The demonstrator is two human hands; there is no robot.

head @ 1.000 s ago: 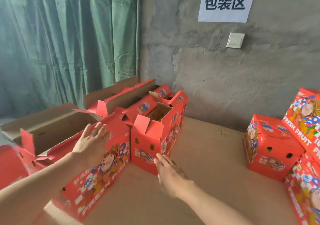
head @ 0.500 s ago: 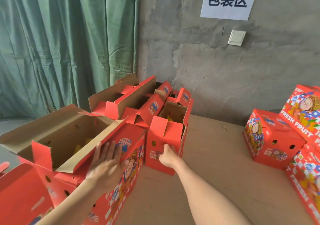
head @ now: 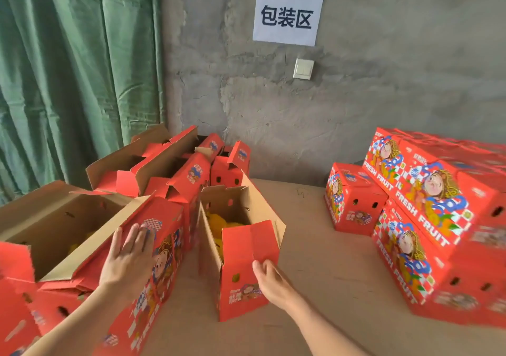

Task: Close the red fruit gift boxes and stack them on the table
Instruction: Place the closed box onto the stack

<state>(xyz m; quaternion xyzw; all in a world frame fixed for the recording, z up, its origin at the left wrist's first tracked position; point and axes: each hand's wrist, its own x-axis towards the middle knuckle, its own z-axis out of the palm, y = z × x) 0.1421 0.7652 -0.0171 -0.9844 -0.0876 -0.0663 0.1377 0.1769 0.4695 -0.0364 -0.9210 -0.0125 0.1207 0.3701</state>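
A small open red fruit box [head: 241, 292] stands in the middle of the table, flaps up, yellow fruit inside. My right hand [head: 269, 281] holds its near right corner, fingers curled round the edge. My left hand [head: 128, 257] lies flat with straight fingers on the side of a large open red box [head: 158, 249] at the left. Behind these stand several more open red boxes [head: 189, 175]. At the right is a stack of closed red boxes [head: 427, 219].
The table [head: 315, 273] is covered in brown cardboard. A small closed red box [head: 353, 202] sits by the stack at the right. A grey concrete wall with a paper sign [head: 287, 16] and a switch [head: 303, 68] is behind; a green curtain [head: 68, 76] hangs at the left.
The small open box has come towards me and away from the other boxes, with my right hand on its near corner. My left hand stays on the large box's side.
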